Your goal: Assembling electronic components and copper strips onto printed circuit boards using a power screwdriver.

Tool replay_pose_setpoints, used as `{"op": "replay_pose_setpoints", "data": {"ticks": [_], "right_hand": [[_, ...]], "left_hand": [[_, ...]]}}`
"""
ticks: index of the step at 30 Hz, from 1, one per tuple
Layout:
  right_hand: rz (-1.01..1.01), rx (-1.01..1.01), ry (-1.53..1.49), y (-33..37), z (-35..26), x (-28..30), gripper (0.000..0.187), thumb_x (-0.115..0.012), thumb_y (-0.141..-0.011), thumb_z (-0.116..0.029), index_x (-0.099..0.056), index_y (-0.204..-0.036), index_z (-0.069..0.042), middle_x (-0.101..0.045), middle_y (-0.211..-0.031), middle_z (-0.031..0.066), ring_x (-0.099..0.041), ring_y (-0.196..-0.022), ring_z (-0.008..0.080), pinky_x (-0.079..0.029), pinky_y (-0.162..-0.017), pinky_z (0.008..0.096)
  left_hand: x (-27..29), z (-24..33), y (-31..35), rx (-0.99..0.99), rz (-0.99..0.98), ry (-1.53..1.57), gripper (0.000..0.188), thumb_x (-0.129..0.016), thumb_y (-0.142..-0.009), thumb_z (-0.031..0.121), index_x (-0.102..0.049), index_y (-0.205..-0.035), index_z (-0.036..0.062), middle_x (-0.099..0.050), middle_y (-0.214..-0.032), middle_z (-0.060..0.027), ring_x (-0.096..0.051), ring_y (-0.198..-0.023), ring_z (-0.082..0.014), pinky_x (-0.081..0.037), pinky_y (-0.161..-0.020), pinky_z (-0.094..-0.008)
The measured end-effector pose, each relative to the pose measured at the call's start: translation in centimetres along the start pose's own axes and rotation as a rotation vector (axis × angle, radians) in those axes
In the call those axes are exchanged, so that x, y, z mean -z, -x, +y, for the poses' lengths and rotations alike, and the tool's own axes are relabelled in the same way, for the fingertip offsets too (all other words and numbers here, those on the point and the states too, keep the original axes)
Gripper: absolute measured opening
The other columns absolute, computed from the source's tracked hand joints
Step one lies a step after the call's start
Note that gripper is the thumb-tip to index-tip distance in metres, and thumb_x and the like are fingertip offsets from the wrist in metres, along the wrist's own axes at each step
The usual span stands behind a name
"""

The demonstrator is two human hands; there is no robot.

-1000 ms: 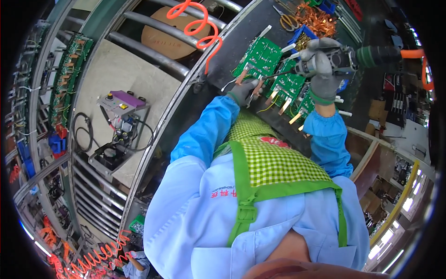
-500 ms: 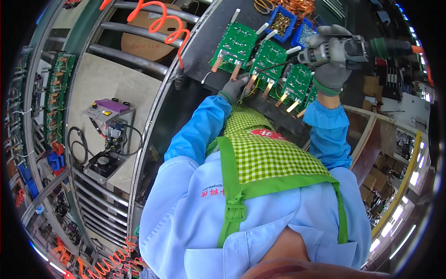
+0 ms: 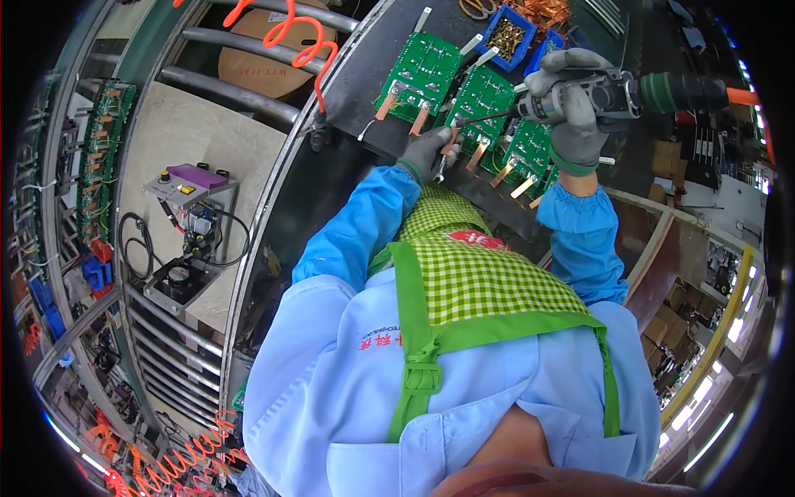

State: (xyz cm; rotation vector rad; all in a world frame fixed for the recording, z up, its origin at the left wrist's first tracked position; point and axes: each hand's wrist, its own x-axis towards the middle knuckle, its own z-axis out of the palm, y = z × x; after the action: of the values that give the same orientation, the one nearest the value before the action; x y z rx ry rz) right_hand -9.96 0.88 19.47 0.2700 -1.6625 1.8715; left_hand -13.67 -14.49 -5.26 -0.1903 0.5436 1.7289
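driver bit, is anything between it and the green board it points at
Nothing visible. The driver in the right hand reaches its bit straight to the middle board, and the left hand sits at the board's lower edge, below the bit's line.

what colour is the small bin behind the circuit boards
Blue bin, holding small brassy parts; the head view shows it at the top.

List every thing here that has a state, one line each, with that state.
Right hand: gloved, closed around the power screwdriver.
Power screwdriver: held level, bit pointing at the middle circuit board.
Left hand: gloved, fingers at a copper tab on the board's edge.
Circuit boards: three green ones lying flat in a row.
Blue bin: open, holding small metal parts.
Orange coiled hose: hanging slack.
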Motion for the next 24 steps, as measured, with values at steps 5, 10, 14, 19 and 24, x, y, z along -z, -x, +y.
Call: {"op": "replay_pose_setpoints", "data": {"ticks": [5, 10, 14, 19, 24], "right_hand": [[0.050, -0.092, -0.165, -0.3, 0.3, 0.3, 0.033, -0.059, -0.082, -0.012, -0.049, -0.113, -0.002, -0.058, -0.100, 0.0159, -0.061, -0.077, 0.0231, -0.051, -0.059, 0.0351], [0.028, -0.201, -0.397, 0.1, 0.4, 0.6, 0.028, -0.058, -0.084, -0.014, -0.053, -0.111, -0.006, -0.059, -0.101, 0.0138, -0.059, -0.080, 0.0254, -0.051, -0.065, 0.0407], [0.000, -0.132, -0.117, -0.1, 0.7, 0.6, 0.025, -0.055, -0.087, -0.015, -0.053, -0.110, -0.007, -0.060, -0.098, 0.0134, -0.058, -0.081, 0.0260, -0.049, -0.070, 0.0412], [0.071, -0.008, 0.038, -0.4, 1.2, 0.7, 0.038, -0.056, -0.085, -0.027, -0.047, -0.113, -0.003, -0.057, -0.103, 0.0156, -0.061, -0.083, 0.0240, -0.051, -0.053, 0.0307], [0.076, -0.121, -0.219, -0.2, 1.1, 0.3, 0.036, -0.055, -0.087, -0.028, -0.048, -0.113, -0.004, -0.056, -0.105, 0.0148, -0.061, -0.083, 0.0239, -0.050, -0.051, 0.0265]], "left_hand": [[-0.2, 0.0, -0.3, 0.020, -0.086, 0.094, 0.024, -0.046, -0.092, 0.021, -0.052, -0.102, -0.0004, -0.053, -0.081, -0.0055, -0.051, -0.065, -0.0119, -0.045, -0.056, -0.0233], [-0.8, -0.1, -0.1, -0.013, -0.060, 0.110, 0.022, -0.046, -0.092, 0.019, -0.051, -0.102, -0.0004, -0.051, -0.080, -0.0046, -0.049, -0.065, -0.0110, -0.045, -0.057, -0.0231], [0.3, 0.0, -0.3, 0.000, -0.133, 0.125, 0.021, -0.046, -0.092, 0.018, -0.052, -0.101, -0.0002, -0.052, -0.080, -0.0048, -0.050, -0.067, -0.0113, -0.044, -0.056, -0.0236], [0.1, 0.2, -0.6, 0.038, -0.049, 0.093, 0.021, -0.047, -0.091, 0.019, -0.054, -0.098, 0.0003, -0.054, -0.077, -0.0058, -0.050, -0.062, -0.0123, -0.044, -0.054, -0.0242], [0.2, 0.7, -0.1, 0.035, -0.112, 0.014, 0.023, -0.048, -0.091, 0.020, -0.051, -0.100, -0.0018, -0.053, -0.078, -0.0078, -0.053, -0.063, -0.0135, -0.046, -0.056, -0.0240]]}}
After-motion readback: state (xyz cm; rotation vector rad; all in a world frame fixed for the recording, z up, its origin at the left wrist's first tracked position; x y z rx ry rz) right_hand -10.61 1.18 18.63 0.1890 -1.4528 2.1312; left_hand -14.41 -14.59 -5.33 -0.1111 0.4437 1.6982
